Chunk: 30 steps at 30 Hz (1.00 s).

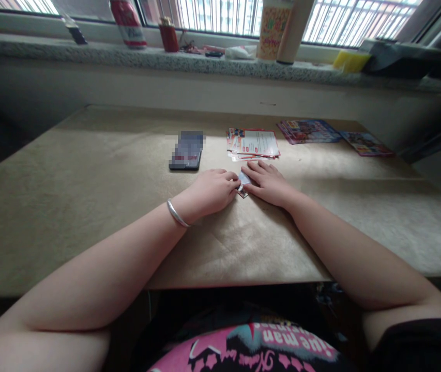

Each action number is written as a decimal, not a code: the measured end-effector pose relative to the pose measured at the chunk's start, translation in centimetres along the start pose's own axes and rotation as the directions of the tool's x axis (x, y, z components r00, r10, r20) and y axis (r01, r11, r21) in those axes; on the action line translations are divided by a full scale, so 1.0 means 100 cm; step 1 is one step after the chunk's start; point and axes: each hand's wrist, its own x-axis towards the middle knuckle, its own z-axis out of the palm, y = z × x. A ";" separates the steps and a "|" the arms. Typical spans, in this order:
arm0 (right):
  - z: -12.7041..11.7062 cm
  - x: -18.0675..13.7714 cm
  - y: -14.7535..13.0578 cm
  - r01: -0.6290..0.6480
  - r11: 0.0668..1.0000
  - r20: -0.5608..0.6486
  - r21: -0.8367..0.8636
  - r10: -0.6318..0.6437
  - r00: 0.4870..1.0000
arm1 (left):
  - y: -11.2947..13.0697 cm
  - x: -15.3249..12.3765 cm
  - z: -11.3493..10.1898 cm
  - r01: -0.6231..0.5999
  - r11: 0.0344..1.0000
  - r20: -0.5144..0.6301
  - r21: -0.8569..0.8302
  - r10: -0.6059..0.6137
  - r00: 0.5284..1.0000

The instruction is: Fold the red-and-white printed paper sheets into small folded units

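Note:
A small piece of folded paper (pixel 245 179), pale on top with a darker printed lower corner, lies on the table between my two hands. My left hand (pixel 217 191), with a silver bangle on its wrist, has its fingers closed together on the left edge of the paper. My right hand (pixel 270 184) rests flat on the table, fingers outstretched, with its thumb and fingertips touching the paper's right side. My fingers cover part of the paper. Just beyond the hands is a stack of printed cards (pixel 257 143), white with red borders.
A dark smartphone (pixel 186 152) lies left of the card stack. Colourful printed cards (pixel 309 130) and another group of cards (pixel 365 143) lie at the table's back right. The windowsill (pixel 204 64) holds a red can (pixel 128 23), a patterned cup (pixel 272 31) and a yellow object (pixel 351 61).

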 end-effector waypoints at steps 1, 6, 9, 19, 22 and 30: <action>0.000 0.001 0.000 0.000 1.000 -0.001 -0.002 0.000 1.000 | -0.001 0.000 0.001 0.008 1.000 -0.004 -0.004 -0.008 1.000; 0.003 0.003 0.000 -0.019 1.000 -0.016 -0.003 0.019 1.000 | -0.002 0.003 0.005 0.059 0.996 -0.061 -0.067 -0.063 0.996; 0.005 0.004 -0.001 -0.031 0.999 -0.041 0.012 0.031 0.999 | 0.000 0.007 0.009 0.085 0.990 -0.129 -0.111 -0.099 0.987; 0.004 -0.002 0.006 0.044 0.974 -0.170 0.222 -0.006 0.985 | -0.004 0.007 0.018 0.226 0.954 -0.131 -0.199 -0.254 0.958; 0.005 -0.005 0.007 0.093 0.957 -0.224 0.273 -0.031 0.974 | -0.009 0.008 0.021 0.310 0.906 -0.082 -0.290 -0.346 0.935; 0.003 -0.005 0.003 0.114 0.912 -0.302 0.395 0.012 0.953 | -0.020 0.011 0.024 0.318 0.833 -0.088 -0.453 -0.397 0.914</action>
